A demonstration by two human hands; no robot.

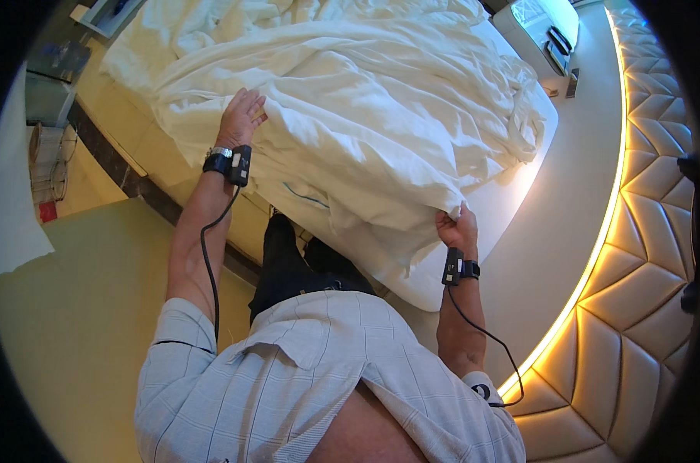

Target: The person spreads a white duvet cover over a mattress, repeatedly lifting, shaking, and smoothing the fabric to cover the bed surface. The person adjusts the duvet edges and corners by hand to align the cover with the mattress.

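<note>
A large, rumpled white bed cover is spread over the bed in front of me. My right hand pinches a bunched edge of it near the mattress corner. My left hand lies against the cover's left side, fingers fairly straight; whether cloth is caught beneath them is hidden. Between the hands the cover hangs in loose folds towards my legs. A thin blue-green line shows on the fabric there. Under the cover, the white mattress shows at its near corner and along the right side.
On the right a pale ledge runs beside a padded wall panel edged by a lit strip. A bedside cabinet carries a telephone. White cloth hangs at left, near a clear round container.
</note>
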